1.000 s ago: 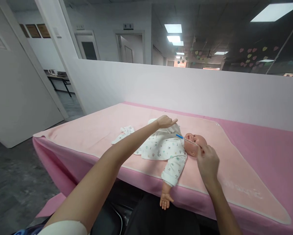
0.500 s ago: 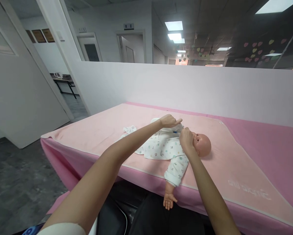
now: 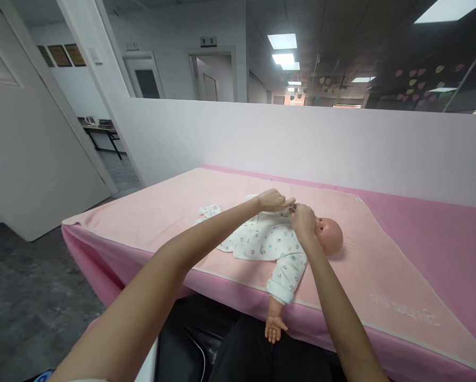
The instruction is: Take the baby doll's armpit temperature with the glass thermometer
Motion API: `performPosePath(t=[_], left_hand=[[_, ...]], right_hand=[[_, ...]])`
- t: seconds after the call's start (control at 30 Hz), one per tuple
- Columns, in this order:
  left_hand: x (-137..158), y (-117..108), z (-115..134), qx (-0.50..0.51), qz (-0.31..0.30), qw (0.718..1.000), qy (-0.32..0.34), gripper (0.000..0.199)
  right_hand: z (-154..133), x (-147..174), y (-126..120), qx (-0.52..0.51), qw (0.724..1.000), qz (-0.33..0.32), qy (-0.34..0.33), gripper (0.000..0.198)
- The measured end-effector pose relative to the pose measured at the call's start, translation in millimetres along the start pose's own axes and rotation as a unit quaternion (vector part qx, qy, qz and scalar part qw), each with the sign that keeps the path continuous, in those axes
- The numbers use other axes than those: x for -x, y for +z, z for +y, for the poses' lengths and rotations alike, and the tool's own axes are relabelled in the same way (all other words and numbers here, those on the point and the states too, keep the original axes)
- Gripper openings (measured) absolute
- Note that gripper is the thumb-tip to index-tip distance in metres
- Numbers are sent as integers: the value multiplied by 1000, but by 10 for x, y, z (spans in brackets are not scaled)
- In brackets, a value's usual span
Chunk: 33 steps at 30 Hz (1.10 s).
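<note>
A baby doll (image 3: 329,236) lies on its back on the bed, its head to the right. It wears a white shirt (image 3: 262,241) with small printed figures, and one bare doll hand (image 3: 275,326) hangs over the near edge. Across the doll's chest reaches my left hand (image 3: 275,200), its fingers curled closed at the shirt front. Close beside it, my right hand (image 3: 303,220) is closed at the shirt's neck opening, hiding part of the doll's face. The fingertips of both hands nearly meet; the bit of cloth between them is mostly hidden.
A peach blanket (image 3: 162,201) covers the bed over a pink sheet (image 3: 452,233). Behind runs a white half wall (image 3: 321,143) with glass above. To the left stand a door (image 3: 31,138) and, beyond the doorway, a small table (image 3: 100,129). My dark-clothed legs touch the near side.
My left hand has dropped slightly and my right hand has shifted a little up, so their fingertips are closer together. The doll stays in place.
</note>
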State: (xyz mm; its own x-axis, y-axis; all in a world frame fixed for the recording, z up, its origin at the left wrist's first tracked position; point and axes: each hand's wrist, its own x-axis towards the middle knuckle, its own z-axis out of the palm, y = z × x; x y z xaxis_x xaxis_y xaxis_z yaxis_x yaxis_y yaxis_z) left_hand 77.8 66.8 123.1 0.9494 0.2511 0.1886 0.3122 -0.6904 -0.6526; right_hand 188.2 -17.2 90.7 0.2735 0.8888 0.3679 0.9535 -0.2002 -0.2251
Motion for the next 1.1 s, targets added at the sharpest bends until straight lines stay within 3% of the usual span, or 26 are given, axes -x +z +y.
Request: performPosePath(t=[0.13,0.37,0.6,0.77,0.87,0.93,0.97,1.0,1.1], left_hand=[[40,-9,55,1,1,1000,12,26],[284,24,282,4,0,998,-63,24],[774,-44,434,59,-109,989,-83,26],[1059,-114,611,113,-160,974,-112,26],[1104,-242,634,127,-242,949,-160,18],[1042,-346,583,168,-298,921,-184,7],[981,-388,545,200,-307,911,-193,11],[899,-413,505,231,-291,906,-203,17],[573,-345,414,286,-153,905,-275,28]], right_hand=[[8,6,-91,-3,999,52,3,25],[160,147,-31,12,998,1,-66,26],[270,374,42,24,994,9,-110,27],[277,566,229,64,989,-48,-121,29],[320,665,308,49,989,-47,-130,29],[380,680,311,18,992,-6,-125,27],[421,666,297,-2,993,25,-118,27],[468,639,275,-22,992,59,-111,29],[644,493,195,-72,982,156,-84,32]])
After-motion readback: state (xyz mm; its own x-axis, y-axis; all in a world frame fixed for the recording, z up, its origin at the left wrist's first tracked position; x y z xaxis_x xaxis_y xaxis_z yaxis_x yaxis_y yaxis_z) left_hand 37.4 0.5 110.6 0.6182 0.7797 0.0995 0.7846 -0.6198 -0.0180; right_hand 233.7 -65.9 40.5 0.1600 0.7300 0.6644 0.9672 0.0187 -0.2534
